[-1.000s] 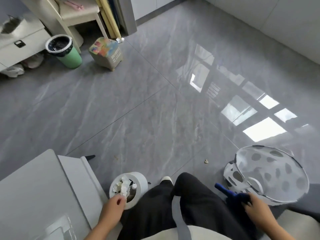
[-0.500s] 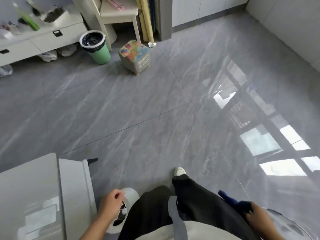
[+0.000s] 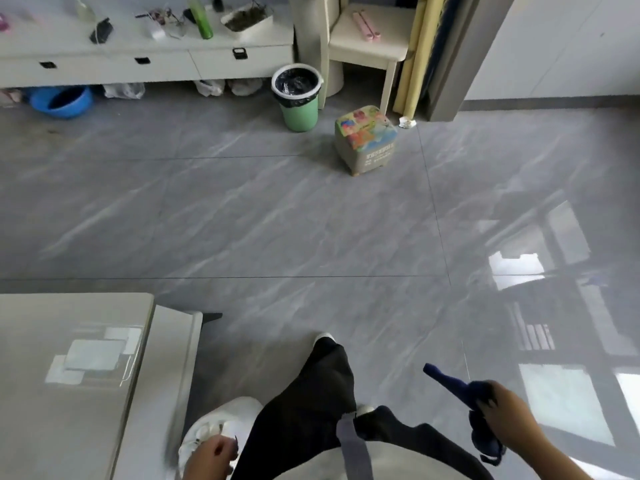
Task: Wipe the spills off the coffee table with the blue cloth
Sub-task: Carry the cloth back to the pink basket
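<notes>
- Our right hand (image 3: 504, 415) clutches the dark blue crumpled cloth (image 3: 465, 393), fingers curled round its middle; one twisted end pokes up and fwd of the grip, the rest hangs bunched below it.
- Cloth is carried off to our right side, above the glossy grey floor tiles (image 3: 277, 220), not touching any surface. Prob. held loose like that just for carrying, not folded flat for wiping yet.
- Our left hand (image 3: 211, 457) is low by the small white round bin (image 3: 221, 424), which sits just beside the table's near edge. Fingers look curled, but the pic is blurred there, so we can't tell if it holds anything.
- The pale grey rectangular coffee table (image 3: 69, 393) lies well left of the cloth grip, w/ our dark trouser legs (image 3: 311, 393) between the two.
- Tabletop shows only bright window reflections; we can't make out spills from here.
- Judgement: wiping not started. Next we need to bring the cloth across our body to the table, then press it flat.
- Far from both hands: a green plastic waste bin w/ black liner (image 3: 299, 98) and a small colourful printed stool (image 3: 365, 138).
</notes>
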`<state>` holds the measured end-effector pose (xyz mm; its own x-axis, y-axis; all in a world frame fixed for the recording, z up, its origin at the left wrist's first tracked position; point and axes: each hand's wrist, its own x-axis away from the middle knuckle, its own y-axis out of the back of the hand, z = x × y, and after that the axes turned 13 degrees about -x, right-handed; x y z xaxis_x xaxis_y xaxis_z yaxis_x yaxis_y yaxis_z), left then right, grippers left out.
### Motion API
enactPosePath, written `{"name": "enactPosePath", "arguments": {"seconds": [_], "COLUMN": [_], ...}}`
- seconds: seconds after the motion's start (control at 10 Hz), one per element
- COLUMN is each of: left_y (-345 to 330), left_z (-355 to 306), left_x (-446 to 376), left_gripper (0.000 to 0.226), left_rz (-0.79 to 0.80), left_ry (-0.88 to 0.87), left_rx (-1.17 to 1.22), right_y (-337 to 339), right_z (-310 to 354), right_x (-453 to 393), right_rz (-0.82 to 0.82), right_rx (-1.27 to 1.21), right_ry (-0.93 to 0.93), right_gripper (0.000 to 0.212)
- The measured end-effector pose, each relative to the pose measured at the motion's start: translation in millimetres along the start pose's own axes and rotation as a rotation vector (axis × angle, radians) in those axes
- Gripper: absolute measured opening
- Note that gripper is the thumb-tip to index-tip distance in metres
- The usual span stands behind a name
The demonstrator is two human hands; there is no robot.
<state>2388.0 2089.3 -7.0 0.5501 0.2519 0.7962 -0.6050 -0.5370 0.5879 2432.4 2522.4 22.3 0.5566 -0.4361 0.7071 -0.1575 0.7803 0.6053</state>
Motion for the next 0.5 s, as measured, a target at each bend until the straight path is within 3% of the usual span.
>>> {"name": "enactPosePath", "arguments": {"seconds": [0.1, 0.3, 0.4, 0.5], "left_y": [31, 91, 120, 145], "left_z": [-43, -110, -140, -169], "left_x": [-24, -75, -105, -133], "left_gripper": [0.021, 0.022, 0.022, 0.022], "left_rz": [0.008, -0.079, -0.079, -0.096], "left_ry": [0.056, -0.029, -0.042, -0.034], "left_rx": [0.046, 0.173, 0.179, 0.205], "right_y": [10, 30, 34, 42], "right_z": [45, 123, 168, 215], "right_x": [-29, -71, -87, -128], "right_rz": [0.021, 0.028, 0.108, 0.093], "right_rx": [0.182, 0.051, 0.096, 0.135], "right_ry": [0.019, -0.013, 0.025, -0.015], "right_gripper": [0.015, 0.010, 0.026, 0.025]}}
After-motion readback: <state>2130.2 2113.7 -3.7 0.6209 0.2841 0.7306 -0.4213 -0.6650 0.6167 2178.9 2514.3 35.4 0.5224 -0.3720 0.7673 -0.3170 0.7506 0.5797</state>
